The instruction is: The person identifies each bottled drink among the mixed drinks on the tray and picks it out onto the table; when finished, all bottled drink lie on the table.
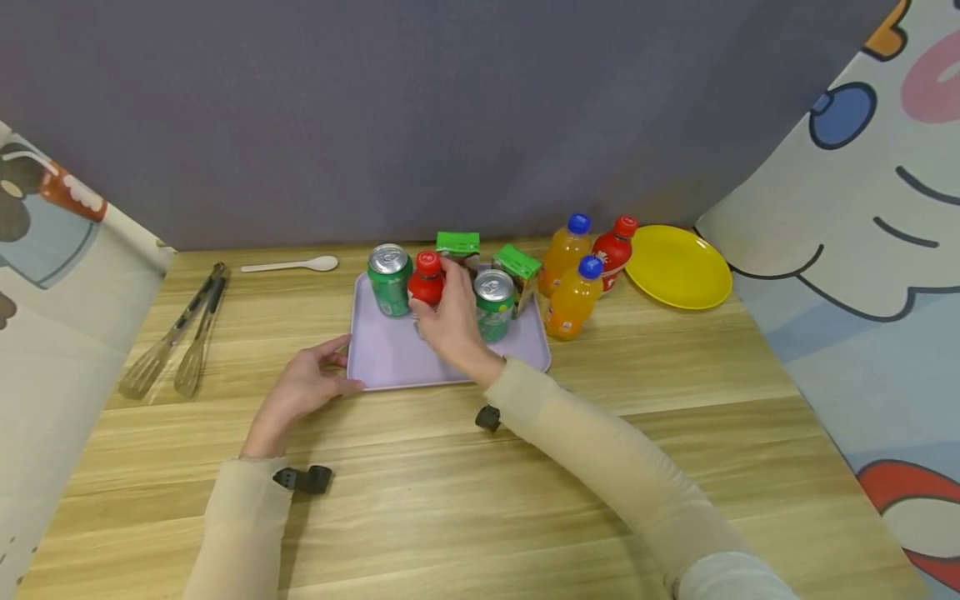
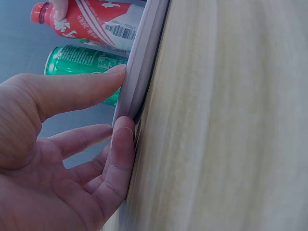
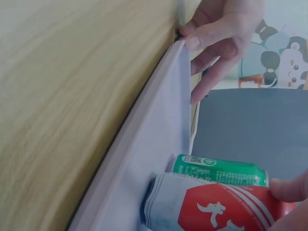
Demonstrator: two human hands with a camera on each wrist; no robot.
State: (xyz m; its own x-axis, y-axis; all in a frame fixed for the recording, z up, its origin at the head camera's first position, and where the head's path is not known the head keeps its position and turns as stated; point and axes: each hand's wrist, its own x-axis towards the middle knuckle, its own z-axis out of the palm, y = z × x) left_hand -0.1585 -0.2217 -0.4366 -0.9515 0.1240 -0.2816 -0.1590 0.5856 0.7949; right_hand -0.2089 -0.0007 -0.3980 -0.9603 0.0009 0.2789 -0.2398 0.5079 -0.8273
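Note:
A lilac tray [image 1: 390, 358] lies on the wooden table. My left hand [image 1: 307, 379] holds its front left corner, thumb at the front rim and fingers along the left side. On the tray, my right hand [image 1: 453, 321] grips a red-capped bottle with a red label [image 3: 216, 207] near its top. The bottle stands upright, its base on or just above the tray; I cannot tell which. To its left is a green can [image 1: 390, 287], and to its right another green can [image 1: 493, 315]. Behind them stand two green-topped drink cartons, one carton [image 1: 457, 243] partly hidden by my right hand.
Right of the tray stand two orange drink bottles [image 1: 573, 300] with blue caps and another red bottle [image 1: 613, 250]. A yellow plate [image 1: 678, 267] lies beyond them. At the left are a white spoon [image 1: 292, 265] and metal tongs [image 1: 176, 333]. A grey panel [image 1: 420, 125] rises behind the table.

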